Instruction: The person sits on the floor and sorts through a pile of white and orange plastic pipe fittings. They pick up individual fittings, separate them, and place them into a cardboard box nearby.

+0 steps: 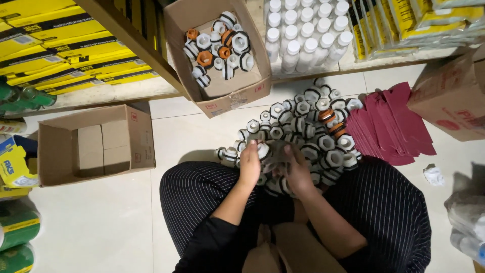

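On the tiled floor at centre frame, a seated person's left hand (250, 164) and right hand (297, 169) close their fingers on a white hexagonal plastic fitting (263, 150) at the heap's (313, 126) near edge; a careless nudge could send loose fittings rolling.

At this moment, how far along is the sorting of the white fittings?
Done: some fittings lie in the tilted box by the shelf. In hand: left hand and right hand work at the near edge of the floor pile. Left: most of the pile, and the open box holds none.
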